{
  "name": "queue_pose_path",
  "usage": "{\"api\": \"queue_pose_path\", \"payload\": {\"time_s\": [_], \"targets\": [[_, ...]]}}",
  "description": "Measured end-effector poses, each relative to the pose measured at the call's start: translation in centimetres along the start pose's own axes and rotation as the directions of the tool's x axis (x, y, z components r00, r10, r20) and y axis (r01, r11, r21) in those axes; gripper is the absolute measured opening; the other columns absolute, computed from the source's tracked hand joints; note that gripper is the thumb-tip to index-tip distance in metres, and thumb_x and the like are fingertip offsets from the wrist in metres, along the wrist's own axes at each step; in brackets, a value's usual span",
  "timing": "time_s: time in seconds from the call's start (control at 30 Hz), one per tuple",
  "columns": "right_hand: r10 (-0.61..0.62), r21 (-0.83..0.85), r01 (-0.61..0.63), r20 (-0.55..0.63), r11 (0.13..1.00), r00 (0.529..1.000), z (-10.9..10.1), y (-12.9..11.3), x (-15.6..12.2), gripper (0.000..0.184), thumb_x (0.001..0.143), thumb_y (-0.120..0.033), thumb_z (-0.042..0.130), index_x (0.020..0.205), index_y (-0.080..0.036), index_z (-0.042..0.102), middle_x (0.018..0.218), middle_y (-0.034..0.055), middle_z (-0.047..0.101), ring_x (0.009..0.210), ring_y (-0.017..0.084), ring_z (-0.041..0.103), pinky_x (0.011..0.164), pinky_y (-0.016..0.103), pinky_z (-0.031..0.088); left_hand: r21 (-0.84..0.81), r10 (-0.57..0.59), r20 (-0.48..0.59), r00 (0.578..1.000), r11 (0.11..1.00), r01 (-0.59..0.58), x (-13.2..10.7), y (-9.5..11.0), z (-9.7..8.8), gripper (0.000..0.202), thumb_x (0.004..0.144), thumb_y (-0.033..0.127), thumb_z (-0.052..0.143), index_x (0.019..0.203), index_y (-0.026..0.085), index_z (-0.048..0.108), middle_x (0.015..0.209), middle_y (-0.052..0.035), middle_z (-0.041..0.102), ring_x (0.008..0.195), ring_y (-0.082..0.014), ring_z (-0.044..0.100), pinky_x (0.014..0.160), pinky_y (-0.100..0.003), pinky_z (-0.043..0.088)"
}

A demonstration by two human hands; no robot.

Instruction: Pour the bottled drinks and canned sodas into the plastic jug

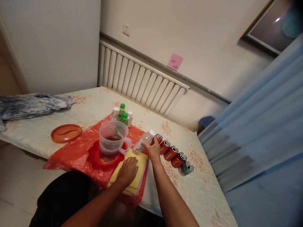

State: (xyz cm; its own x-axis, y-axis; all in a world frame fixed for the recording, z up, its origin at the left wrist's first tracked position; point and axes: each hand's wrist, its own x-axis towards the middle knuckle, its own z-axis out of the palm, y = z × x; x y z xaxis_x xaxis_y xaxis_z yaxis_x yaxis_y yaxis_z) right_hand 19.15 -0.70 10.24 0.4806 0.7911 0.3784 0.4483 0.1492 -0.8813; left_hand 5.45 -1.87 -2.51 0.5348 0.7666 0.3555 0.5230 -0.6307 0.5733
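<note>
In my right hand [153, 148] is a clear plastic bottle [141, 141] with a white cap, tilted over the far edge of a yellow cloth [139, 167]. My left hand [128, 170] lies flat on that folded cloth, its fingers stretched out. Left of the bottle, a translucent measuring jug [111, 143] with dark liquid inside stands on a red scalloped plate [93, 154]. A red plastic sheet [68, 156] is spread under the plate and cloth.
Several bottles with green or white caps [122, 116] stand behind the jug. Right of my hand is a row of drink cans [171, 153]. An orange lid [66, 133] lies at left, near a blue patterned cloth [35, 105]. A radiator [139, 78] lines the wall.
</note>
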Motion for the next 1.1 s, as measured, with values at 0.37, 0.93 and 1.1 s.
{"api": "queue_pose_path", "payload": {"time_s": [0.37, 0.93, 1.1], "targets": [[0.13, 0.187, -0.121, -0.038, 0.975, 0.991, -6.6, -0.9, -6.6, 0.062, 0.062, -0.024, 0.078, 0.121, -0.017, 0.059, 0.114, 0.0079, 0.07, 0.099, 0.025, 0.067, 0.089, 0.037, 0.053, -0.281, -0.185, -0.081, 0.979, 0.947, 0.156, 0.2, 1.6, -1.6, 0.031, 0.085, 0.022, 0.043, 0.109, 0.013, 0.06, 0.108, -0.014, 0.068, 0.103, -0.0252, 0.063, 0.094, -0.041, 0.049], [0.073, 0.5, -0.118, 0.109, 0.858, 0.991, -7.8, -4.6, -12.2, 0.06, 0.068, -0.028, 0.077, 0.125, -0.018, 0.059, 0.125, 0.0094, 0.067, 0.115, 0.029, 0.063, 0.099, 0.044, 0.05, -0.795, -0.072, 0.13, 0.989, 0.588, 0.147, -1.5, 11.0, -10.4, 0.049, 0.089, 0.047, 0.05, 0.128, 0.017, 0.056, 0.127, -0.0088, 0.064, 0.112, -0.0261, 0.061, 0.096, -0.037, 0.05], [0.119, 0.516, -0.15, 0.093, 0.843, 0.989, -7.9, -5.0, -12.7, 0.064, 0.068, -0.028, 0.076, 0.128, -0.017, 0.056, 0.124, 0.0106, 0.066, 0.113, 0.029, 0.063, 0.096, 0.041, 0.051, -0.843, 0.041, 0.154, 0.987, 0.527, 0.11, -2.3, 10.6, -9.7, 0.065, 0.081, 0.04, 0.065, 0.139, 0.017, 0.045, 0.138, -0.0114, 0.056, 0.124, -0.0289, 0.054, 0.105, -0.042, 0.044]]}}
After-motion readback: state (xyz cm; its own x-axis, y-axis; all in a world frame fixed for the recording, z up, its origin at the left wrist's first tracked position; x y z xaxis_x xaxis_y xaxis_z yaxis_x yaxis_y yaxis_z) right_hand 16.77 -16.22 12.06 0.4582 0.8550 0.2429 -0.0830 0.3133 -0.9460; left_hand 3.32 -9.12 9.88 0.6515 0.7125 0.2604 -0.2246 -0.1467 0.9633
